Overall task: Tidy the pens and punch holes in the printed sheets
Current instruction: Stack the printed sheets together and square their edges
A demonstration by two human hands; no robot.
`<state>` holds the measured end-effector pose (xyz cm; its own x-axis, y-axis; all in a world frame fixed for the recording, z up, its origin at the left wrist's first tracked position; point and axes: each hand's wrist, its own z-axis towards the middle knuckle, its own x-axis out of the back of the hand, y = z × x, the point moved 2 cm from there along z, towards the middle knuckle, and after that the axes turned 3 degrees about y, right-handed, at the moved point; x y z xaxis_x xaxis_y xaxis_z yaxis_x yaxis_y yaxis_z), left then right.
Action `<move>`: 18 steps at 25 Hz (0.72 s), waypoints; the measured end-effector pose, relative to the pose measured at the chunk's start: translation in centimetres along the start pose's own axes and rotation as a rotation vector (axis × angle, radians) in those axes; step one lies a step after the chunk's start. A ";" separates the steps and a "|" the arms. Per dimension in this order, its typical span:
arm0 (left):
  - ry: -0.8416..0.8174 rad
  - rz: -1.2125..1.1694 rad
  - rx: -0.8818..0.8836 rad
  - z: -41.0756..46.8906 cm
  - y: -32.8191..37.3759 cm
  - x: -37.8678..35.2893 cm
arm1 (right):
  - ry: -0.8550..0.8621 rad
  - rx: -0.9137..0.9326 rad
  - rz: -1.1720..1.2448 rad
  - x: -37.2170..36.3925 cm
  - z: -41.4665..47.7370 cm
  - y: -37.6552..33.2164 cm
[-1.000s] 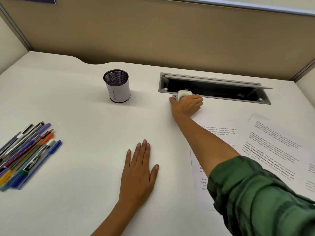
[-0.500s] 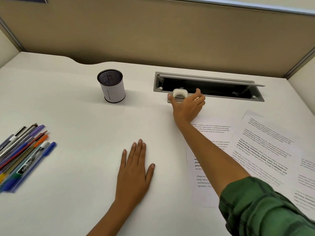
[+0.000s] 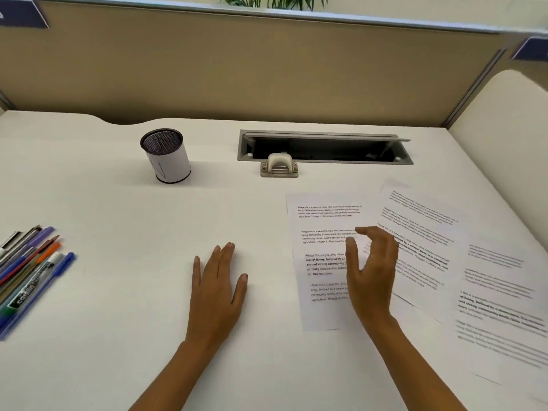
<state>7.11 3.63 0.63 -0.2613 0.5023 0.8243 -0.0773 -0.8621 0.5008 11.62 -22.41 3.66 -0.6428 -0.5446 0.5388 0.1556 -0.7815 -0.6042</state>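
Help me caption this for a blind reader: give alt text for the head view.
A person's right hand hovers empty over printed sheets on a desk, left hand flat beside it. Behind stand a hole punch and mesh pen cup; loose pens lie far left.

Pens (image 3: 29,271) lie far left, cup (image 3: 166,157) behind, hole punch (image 3: 279,167) right of it, sheets (image 3: 415,262) right.

We record bright, even light and soft shadows; right hand (image 3: 373,271) and far-right sheets (image 3: 498,307) motion-blurred; frame edges bow.
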 end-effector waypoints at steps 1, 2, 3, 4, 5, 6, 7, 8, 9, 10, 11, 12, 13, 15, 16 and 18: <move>-0.002 -0.040 -0.003 -0.3 1.1 -0.2 | -0.003 -0.005 -0.012 1.3 -0.8 0.9; -0.017 -0.063 -0.016 -0.7 2.4 -0.5 | -0.005 -0.014 -0.036 2.5 -1.5 1.9; -0.041 -0.074 -0.034 -1.1 3.7 -1.1 | -0.007 -0.028 -0.065 3.7 -2.1 2.9; -0.070 -0.079 -0.052 -1.4 5.1 -1.7 | -0.013 -0.048 -0.093 4.9 -2.5 4.0; -0.104 -0.083 -0.064 -1.6 6.4 -2.4 | -0.026 -0.071 -0.116 5.9 -2.7 5.0; -0.138 -0.082 -0.068 -1.7 7.5 -3.2 | -0.048 -0.095 -0.131 6.8 -2.9 6.0; -0.164 -0.072 -0.069 -1.7 8.2 -4.0 | -0.076 -0.117 -0.149 7.4 -3.0 6.9; -0.181 -0.051 -0.073 -1.8 9.0 -4.7 | -0.103 -0.134 -0.180 8.2 -3.1 7.8; -0.190 -0.019 -0.074 -1.9 9.5 -5.3 | -0.125 -0.148 -0.221 8.9 -3.1 8.8; -0.191 0.018 -0.075 -2.0 9.9 -5.7 | -0.141 -0.166 -0.262 9.5 -3.1 9.8; -0.183 0.055 -0.080 -2.2 10.1 -6.0 | -0.155 -0.195 -0.301 10.1 -3.1 10.8; -0.168 0.089 -0.087 -2.4 10.2 -6.2 | -0.176 -0.236 -0.336 10.6 -3.1 11.7; -0.156 0.120 -0.093 -2.5 10.2 -6.2 | -0.211 -0.277 -0.367 11.0 -3.1 12.5; -0.150 0.161 -0.102 -2.7 9.8 -6.0 | -0.321 -0.294 -0.436 11.4 -3.3 13.5; -0.150 0.172 -0.104 -2.8 9.6 -5.8 | -0.378 -0.260 -0.478 11.3 -3.5 13.7; -0.142 0.189 -0.100 -3.1 9.3 -5.4 | -0.459 -0.167 -0.522 11.0 -3.9 13.5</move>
<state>4.79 -7.27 0.04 -0.1430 0.3303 0.9330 -0.1365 -0.9402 0.3120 3.69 -37.77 -0.85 -0.2158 -0.2139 0.9527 -0.2273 -0.9379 -0.2621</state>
